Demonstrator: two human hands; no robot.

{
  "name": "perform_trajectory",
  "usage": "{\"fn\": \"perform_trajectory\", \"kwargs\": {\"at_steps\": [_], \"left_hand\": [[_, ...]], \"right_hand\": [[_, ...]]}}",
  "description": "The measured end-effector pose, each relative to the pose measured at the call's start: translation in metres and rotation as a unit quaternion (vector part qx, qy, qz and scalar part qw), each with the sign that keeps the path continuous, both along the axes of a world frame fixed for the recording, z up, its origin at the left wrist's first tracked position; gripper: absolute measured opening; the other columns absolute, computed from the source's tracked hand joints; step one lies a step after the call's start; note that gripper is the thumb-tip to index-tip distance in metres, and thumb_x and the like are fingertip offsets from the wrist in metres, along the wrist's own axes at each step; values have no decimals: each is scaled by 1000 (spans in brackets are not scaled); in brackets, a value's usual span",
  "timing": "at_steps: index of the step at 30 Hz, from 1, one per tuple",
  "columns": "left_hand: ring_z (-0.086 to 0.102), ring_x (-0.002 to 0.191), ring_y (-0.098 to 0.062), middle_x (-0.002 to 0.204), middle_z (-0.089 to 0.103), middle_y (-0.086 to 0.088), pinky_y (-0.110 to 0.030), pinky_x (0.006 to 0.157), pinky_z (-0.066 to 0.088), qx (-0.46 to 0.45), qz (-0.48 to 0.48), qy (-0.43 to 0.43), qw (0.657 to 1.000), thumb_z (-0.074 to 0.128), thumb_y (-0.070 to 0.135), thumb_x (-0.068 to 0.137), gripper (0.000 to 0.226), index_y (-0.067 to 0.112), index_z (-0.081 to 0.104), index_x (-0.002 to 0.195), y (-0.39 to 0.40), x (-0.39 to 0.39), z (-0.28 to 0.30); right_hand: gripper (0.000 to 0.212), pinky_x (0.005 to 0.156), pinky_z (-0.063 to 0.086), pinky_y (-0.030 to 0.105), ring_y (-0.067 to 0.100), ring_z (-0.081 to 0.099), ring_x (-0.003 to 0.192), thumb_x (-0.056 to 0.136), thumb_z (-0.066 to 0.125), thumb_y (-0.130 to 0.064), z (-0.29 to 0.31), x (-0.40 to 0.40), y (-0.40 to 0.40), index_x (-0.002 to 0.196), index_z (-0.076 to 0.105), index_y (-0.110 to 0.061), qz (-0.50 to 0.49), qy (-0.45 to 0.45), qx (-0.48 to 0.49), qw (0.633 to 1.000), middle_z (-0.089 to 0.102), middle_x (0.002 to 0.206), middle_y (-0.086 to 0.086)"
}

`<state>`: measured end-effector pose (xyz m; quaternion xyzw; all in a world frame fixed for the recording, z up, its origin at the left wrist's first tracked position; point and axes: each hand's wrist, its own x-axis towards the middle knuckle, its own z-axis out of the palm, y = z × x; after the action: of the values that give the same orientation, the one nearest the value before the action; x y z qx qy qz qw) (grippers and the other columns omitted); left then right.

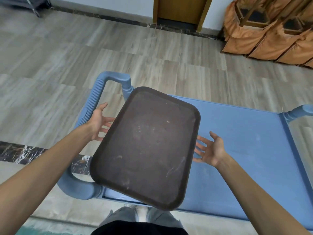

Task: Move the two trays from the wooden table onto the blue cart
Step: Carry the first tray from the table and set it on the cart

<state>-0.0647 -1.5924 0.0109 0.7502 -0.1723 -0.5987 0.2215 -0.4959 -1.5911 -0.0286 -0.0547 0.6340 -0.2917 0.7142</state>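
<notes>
A dark brown rectangular tray with a scuffed surface hangs tilted over the left end of the blue cart. It overlaps the cart's near edge and left handle. My left hand is at the tray's left edge and my right hand at its right edge. The fingers of both reach under the rim, palms up and thumbs off the tray. Only this one tray shows; the wooden table is out of view.
The cart's ribbed blue handle rises at its left end, and another handle at the right. Behind lies a wood-look floor, a wooden door and orange cloth-covered furniture. My legs stand against the cart's near edge.
</notes>
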Motion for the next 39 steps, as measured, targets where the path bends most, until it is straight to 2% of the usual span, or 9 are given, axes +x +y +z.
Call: {"fn": "perform_trajectory", "kwargs": {"at_steps": [5,8,11,13,15,20,22,27,39], "left_hand": [[58,94,-25,111,65,-7,-48,85,39,-19,-7,-12,1000,23,80,82,86,18,68,120,4,-3,2],[56,108,-27,123,62,-5,-52,99,37,-42,-61,-42,996,25,76,87,71,28,64,123,12,-10,6],[47,129,-22,142,52,6,-43,108,31,-101,-156,-71,980,32,72,91,49,45,61,120,26,-22,11],[34,145,-19,158,39,6,-39,118,23,-143,-246,-166,944,35,76,87,64,40,55,137,39,-32,9],[11,154,-19,168,16,6,-43,123,13,-167,-328,-309,877,29,79,88,79,37,31,155,55,-46,8],[-27,150,-20,167,-14,12,-49,125,0,-207,-427,-487,733,6,84,83,82,47,5,156,79,-77,10],[-31,149,-21,167,-16,11,-51,124,-3,-225,-418,-533,701,2,82,85,79,47,4,156,86,-83,10],[-21,153,-24,169,-3,8,-55,123,-1,-258,-368,-590,670,7,80,89,78,43,18,157,101,-74,5],[-14,154,-26,169,3,5,-59,122,4,-233,-190,-631,715,19,80,90,78,40,27,155,163,42,30]], "right_hand": [[58,76,56,63,34,64,115,95,40,-61,-1,-3,-2,116,71,-17,16,-5,-1,1000,70,121,12],[50,77,57,63,33,65,113,100,40,-53,3,-6,-4,118,69,-16,49,14,-1,999,68,122,13],[44,86,56,58,29,64,110,101,43,-48,10,-10,-6,127,62,-18,132,109,-30,985,63,126,12],[43,98,51,51,25,59,119,101,44,-50,17,-8,-6,133,59,-25,221,239,-101,940,59,137,4],[45,108,40,42,23,49,133,101,43,-53,24,-4,-4,138,57,-32,299,368,-219,853,53,148,-2],[66,119,24,50,24,13,155,94,32,-73,36,15,8,154,33,-45,450,554,-363,599,21,168,-9],[71,123,11,51,22,1,157,92,27,-78,38,25,9,156,23,-48,465,584,-397,534,8,170,-12],[81,126,6,53,19,-8,157,85,20,-87,41,51,11,157,16,-50,490,577,-434,489,-1,171,-13],[80,126,3,50,17,-16,155,90,14,-86,78,224,13,159,10,-47,549,479,-572,376,-3,170,-11]]}}
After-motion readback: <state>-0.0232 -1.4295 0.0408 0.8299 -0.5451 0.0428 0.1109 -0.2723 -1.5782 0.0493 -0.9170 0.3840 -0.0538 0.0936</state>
